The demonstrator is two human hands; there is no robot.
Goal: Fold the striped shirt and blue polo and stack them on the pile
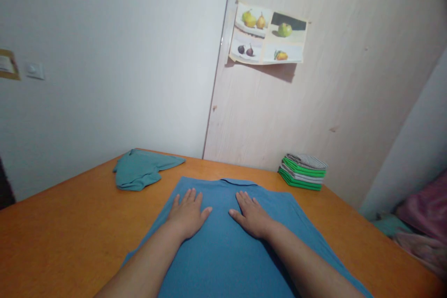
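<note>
A blue garment lies spread on the orange-brown tabletop, directly beneath the person's two hands. It reaches past the fingertips to a far edge, where a collar-like strip with a dark line shows a little right of its middle. On the near side it runs back beneath the forearms and out of view at the bottom, so its nearest end cannot be seen. Cloth also shows to the outer side of each hand, with a wider stretch beyond the right one, and a smooth strip lies between the two thumbs.

The left hand rests palm down on the left part of the cloth, fingers extended and slightly parted, pointing toward the far edge, thumb turned inward. The right hand lies in much the same way to the right of the middle, below the collar-like strip, its thumb pointing back toward the left one. Both are flat, uncurled and apart from each other; neither grips anything.

Beyond the left hand, near the back edge of the tabletop, lies a loosely folded teal cloth, apart from the garment. Beyond the right hand, near the back right corner, sits a neat stack of folded cloths in green, grey and stripes.
</note>
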